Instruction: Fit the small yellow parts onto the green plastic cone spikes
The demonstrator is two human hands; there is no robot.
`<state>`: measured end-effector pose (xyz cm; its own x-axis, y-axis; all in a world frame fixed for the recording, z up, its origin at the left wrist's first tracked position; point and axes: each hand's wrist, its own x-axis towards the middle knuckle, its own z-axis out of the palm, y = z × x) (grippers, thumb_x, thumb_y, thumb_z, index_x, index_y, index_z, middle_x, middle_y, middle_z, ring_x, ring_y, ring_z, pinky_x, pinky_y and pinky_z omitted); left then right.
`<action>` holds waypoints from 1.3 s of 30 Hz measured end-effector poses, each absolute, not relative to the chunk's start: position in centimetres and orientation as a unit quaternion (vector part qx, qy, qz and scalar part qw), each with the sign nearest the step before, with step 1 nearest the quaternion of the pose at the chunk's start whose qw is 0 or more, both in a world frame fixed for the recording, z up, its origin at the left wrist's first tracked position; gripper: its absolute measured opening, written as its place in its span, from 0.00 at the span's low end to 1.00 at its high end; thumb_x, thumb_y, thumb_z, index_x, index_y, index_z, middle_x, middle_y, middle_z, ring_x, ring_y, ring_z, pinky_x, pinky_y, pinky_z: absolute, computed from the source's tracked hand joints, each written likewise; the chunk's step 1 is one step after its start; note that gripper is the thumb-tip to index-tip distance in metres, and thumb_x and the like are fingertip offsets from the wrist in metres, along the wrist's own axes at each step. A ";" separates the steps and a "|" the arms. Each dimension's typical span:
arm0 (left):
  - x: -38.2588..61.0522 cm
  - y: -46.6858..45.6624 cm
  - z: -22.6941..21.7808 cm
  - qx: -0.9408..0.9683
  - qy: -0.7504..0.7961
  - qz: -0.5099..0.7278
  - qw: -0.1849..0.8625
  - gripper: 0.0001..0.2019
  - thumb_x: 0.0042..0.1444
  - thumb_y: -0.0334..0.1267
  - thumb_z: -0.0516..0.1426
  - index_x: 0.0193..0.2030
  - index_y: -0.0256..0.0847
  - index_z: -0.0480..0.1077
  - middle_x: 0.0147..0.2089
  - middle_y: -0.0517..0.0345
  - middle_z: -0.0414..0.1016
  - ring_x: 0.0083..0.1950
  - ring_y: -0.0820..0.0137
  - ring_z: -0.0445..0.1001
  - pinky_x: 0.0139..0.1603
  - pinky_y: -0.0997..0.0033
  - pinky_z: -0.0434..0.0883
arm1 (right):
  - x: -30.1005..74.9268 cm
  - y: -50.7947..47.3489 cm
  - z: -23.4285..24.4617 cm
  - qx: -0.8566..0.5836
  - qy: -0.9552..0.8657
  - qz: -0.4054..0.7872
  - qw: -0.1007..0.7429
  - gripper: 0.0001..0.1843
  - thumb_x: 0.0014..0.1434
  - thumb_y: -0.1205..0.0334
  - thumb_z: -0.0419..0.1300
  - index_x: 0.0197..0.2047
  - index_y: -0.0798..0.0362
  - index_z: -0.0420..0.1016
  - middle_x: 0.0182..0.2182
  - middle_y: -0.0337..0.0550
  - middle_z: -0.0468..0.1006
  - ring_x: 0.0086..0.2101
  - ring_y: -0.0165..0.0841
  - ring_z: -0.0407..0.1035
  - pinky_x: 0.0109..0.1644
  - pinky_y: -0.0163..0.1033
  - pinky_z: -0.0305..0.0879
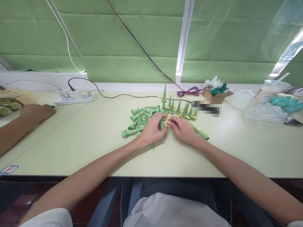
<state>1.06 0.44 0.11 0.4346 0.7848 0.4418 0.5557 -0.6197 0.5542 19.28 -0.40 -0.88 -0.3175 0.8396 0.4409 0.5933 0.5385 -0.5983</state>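
Note:
My left hand point(151, 130) is closed around a green plastic watering spike point(162, 123), whose pointed end shows below the fingers. Opposite it, my right hand point(182, 128) pinches a small yellow valve piece point(166, 123) against the spike's side. The fingers cover much of where the two parts meet. Left of my hands lies a loose heap of green spikes point(129, 133). Several more stand point-up behind them, one tall spike point(164, 98) among them, with yellow valves point(188, 117) at their lower ends. Another green spike point(200, 132) lies beside my right wrist.
A power strip point(75, 98) and a black cable point(123, 95) lie toward the back. At the right are a small cardboard box point(216, 97), a plastic cup point(266, 93) and clear plastic bags point(262, 114). Another person's hand point(38, 113) rests at the far left.

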 end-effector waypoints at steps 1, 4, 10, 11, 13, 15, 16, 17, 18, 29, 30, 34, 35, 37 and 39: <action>1.1 0.5 0.2 0.828 0.407 0.347 0.169 0.15 0.57 0.35 0.58 0.52 0.41 0.66 0.48 0.54 0.72 0.25 0.76 0.68 0.33 0.68 0.70 | 19.2 -0.4 -0.8 -0.448 -0.794 0.170 0.375 0.09 0.68 0.62 0.51 0.36 0.51 0.68 0.29 0.40 0.75 0.29 0.34 0.67 0.36 0.39 0.60; 1.1 0.5 0.4 0.820 0.416 0.348 0.180 0.15 0.56 0.35 0.58 0.51 0.41 0.66 0.46 0.55 0.72 0.25 0.75 0.68 0.32 0.69 0.70 | 19.2 -0.6 -0.8 -0.437 -0.789 0.185 0.391 0.06 0.67 0.62 0.52 0.40 0.50 0.69 0.33 0.42 0.77 0.32 0.35 0.70 0.38 0.40 0.62; 1.1 0.4 0.4 0.821 0.412 0.349 0.183 0.16 0.56 0.35 0.58 0.52 0.41 0.66 0.47 0.55 0.71 0.26 0.76 0.68 0.33 0.69 0.70 | 19.3 -0.6 -0.7 -0.435 -0.783 0.201 0.395 0.04 0.67 0.62 0.52 0.41 0.50 0.67 0.33 0.43 0.77 0.33 0.36 0.71 0.39 0.40 0.63; 1.1 0.4 0.4 0.824 0.411 0.348 0.178 0.15 0.56 0.35 0.57 0.52 0.41 0.66 0.47 0.55 0.72 0.26 0.75 0.69 0.33 0.68 0.70 | 19.3 -0.6 -0.7 -0.437 -0.784 0.201 0.393 0.04 0.67 0.62 0.52 0.40 0.50 0.67 0.32 0.43 0.77 0.33 0.36 0.70 0.39 0.40 0.63; 1.1 0.4 0.3 0.828 0.407 0.347 0.167 0.15 0.57 0.35 0.57 0.52 0.41 0.66 0.48 0.55 0.72 0.28 0.73 0.69 0.35 0.68 0.70 | 19.3 -0.6 -0.7 -0.438 -0.784 0.198 0.392 0.04 0.67 0.62 0.52 0.40 0.50 0.67 0.32 0.42 0.77 0.32 0.36 0.70 0.38 0.40 0.63; 1.1 0.4 0.2 0.832 0.402 0.349 0.158 0.16 0.57 0.35 0.57 0.52 0.41 0.66 0.49 0.54 0.72 0.30 0.72 0.70 0.36 0.68 0.70 | 19.3 -0.6 -0.8 -0.439 -0.785 0.194 0.391 0.05 0.67 0.63 0.52 0.40 0.51 0.67 0.32 0.42 0.77 0.31 0.35 0.69 0.38 0.40 0.62; 1.1 0.4 0.2 0.834 0.399 0.349 0.155 0.16 0.57 0.34 0.57 0.53 0.41 0.66 0.49 0.54 0.72 0.31 0.72 0.70 0.37 0.68 0.70 | 19.4 -0.6 -0.8 -0.438 -0.786 0.192 0.391 0.04 0.67 0.63 0.52 0.40 0.51 0.67 0.32 0.42 0.78 0.31 0.35 0.69 0.38 0.40 0.62; 1.1 0.4 0.1 0.835 0.398 0.349 0.152 0.16 0.57 0.34 0.57 0.53 0.41 0.66 0.50 0.54 0.72 0.31 0.72 0.71 0.37 0.68 0.70 | 19.4 -0.5 -0.8 -0.437 -0.787 0.190 0.392 0.04 0.67 0.63 0.52 0.40 0.51 0.67 0.32 0.42 0.78 0.31 0.35 0.69 0.38 0.39 0.61; 1.1 0.4 0.1 0.836 0.397 0.349 0.149 0.16 0.57 0.34 0.57 0.53 0.41 0.66 0.50 0.54 0.72 0.31 0.72 0.70 0.37 0.68 0.70 | 19.4 -0.5 -0.9 -0.436 -0.788 0.190 0.392 0.05 0.67 0.64 0.52 0.40 0.51 0.67 0.32 0.42 0.78 0.31 0.35 0.69 0.38 0.39 0.61; 1.0 0.4 -0.1 0.840 0.387 0.355 0.135 0.16 0.57 0.32 0.57 0.53 0.41 0.67 0.50 0.54 0.72 0.28 0.75 0.68 0.35 0.69 0.68 | 19.4 -0.4 -1.0 -0.438 -0.789 0.187 0.388 0.06 0.67 0.63 0.51 0.39 0.51 0.67 0.30 0.41 0.76 0.28 0.34 0.66 0.36 0.39 0.59; 1.0 0.4 -0.1 0.841 0.388 0.354 0.135 0.16 0.57 0.32 0.57 0.53 0.41 0.67 0.49 0.54 0.72 0.27 0.76 0.67 0.35 0.70 0.68 | 19.4 -0.5 -1.0 -0.440 -0.788 0.187 0.387 0.06 0.67 0.63 0.51 0.39 0.51 0.68 0.30 0.41 0.77 0.28 0.34 0.66 0.36 0.39 0.59; 1.0 0.4 0.0 0.842 0.389 0.349 0.138 0.15 0.58 0.33 0.57 0.53 0.40 0.66 0.49 0.54 0.71 0.25 0.78 0.65 0.34 0.70 0.68 | 19.4 -0.5 -0.9 -0.444 -0.785 0.190 0.387 0.06 0.67 0.63 0.51 0.38 0.51 0.68 0.30 0.41 0.77 0.28 0.34 0.66 0.37 0.39 0.59; 1.0 0.3 0.0 0.842 0.388 0.348 0.138 0.15 0.58 0.33 0.57 0.53 0.40 0.66 0.49 0.54 0.71 0.25 0.78 0.65 0.34 0.70 0.67 | 19.4 -0.5 -0.9 -0.445 -0.785 0.192 0.387 0.06 0.67 0.63 0.51 0.38 0.52 0.68 0.30 0.41 0.77 0.29 0.34 0.67 0.37 0.38 0.59; 1.0 0.3 0.0 0.842 0.387 0.350 0.139 0.15 0.58 0.33 0.57 0.53 0.40 0.66 0.49 0.55 0.71 0.25 0.78 0.65 0.33 0.71 0.67 | 19.3 -0.5 -0.9 -0.449 -0.782 0.194 0.387 0.06 0.67 0.63 0.52 0.38 0.52 0.68 0.30 0.41 0.77 0.28 0.33 0.67 0.36 0.38 0.59; 1.0 0.3 -0.1 0.841 0.385 0.353 0.141 0.15 0.58 0.33 0.57 0.53 0.40 0.66 0.48 0.55 0.71 0.25 0.78 0.65 0.33 0.71 0.67 | 19.3 -0.4 -0.9 -0.454 -0.779 0.195 0.386 0.06 0.67 0.62 0.52 0.38 0.52 0.68 0.29 0.40 0.77 0.28 0.33 0.67 0.36 0.38 0.59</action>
